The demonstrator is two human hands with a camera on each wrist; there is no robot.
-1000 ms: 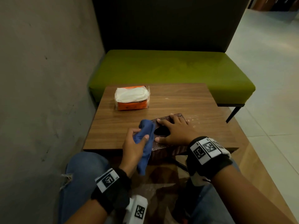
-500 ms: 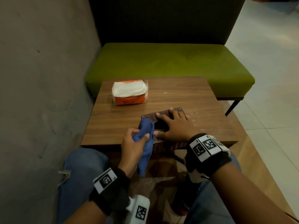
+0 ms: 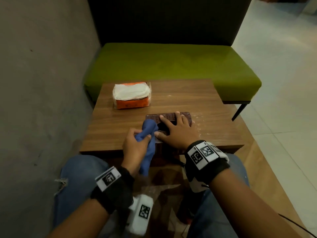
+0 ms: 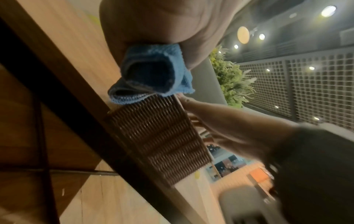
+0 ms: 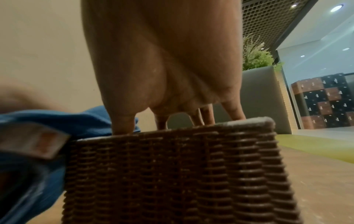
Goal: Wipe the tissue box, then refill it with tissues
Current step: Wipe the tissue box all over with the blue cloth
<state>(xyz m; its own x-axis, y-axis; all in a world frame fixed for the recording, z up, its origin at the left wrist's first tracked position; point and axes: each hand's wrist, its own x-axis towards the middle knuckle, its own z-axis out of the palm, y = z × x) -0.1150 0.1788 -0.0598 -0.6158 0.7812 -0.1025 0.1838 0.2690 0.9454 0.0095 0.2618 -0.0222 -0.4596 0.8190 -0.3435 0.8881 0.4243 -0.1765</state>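
A dark brown woven tissue box (image 3: pixel 169 116) (image 4: pixel 161 141) (image 5: pixel 172 174) stands near the front edge of the wooden table (image 3: pixel 120 124). My right hand (image 3: pixel 176 131) lies flat on its top with fingers spread, partly covering the dark slot. My left hand (image 3: pixel 135 145) grips a bunched blue cloth (image 3: pixel 147 133) (image 4: pixel 151 72) (image 5: pixel 76 121) against the box's left end; the cloth's tail hangs below the table edge. An open orange pack of white tissues (image 3: pixel 131 95) sits at the table's far left.
A green bench seat (image 3: pixel 171 66) with a dark backrest stands beyond the table. A grey wall (image 3: pixel 42 83) runs close along the left. Pale floor tiles (image 3: pixel 283 83) lie to the right. My jeans-clad knees (image 3: pixel 80 177) are under the table's near edge.
The view has tilted so the table sits lower in it. The cloth has shifted slightly along the box's left end. The right hand has stayed flat on the box.
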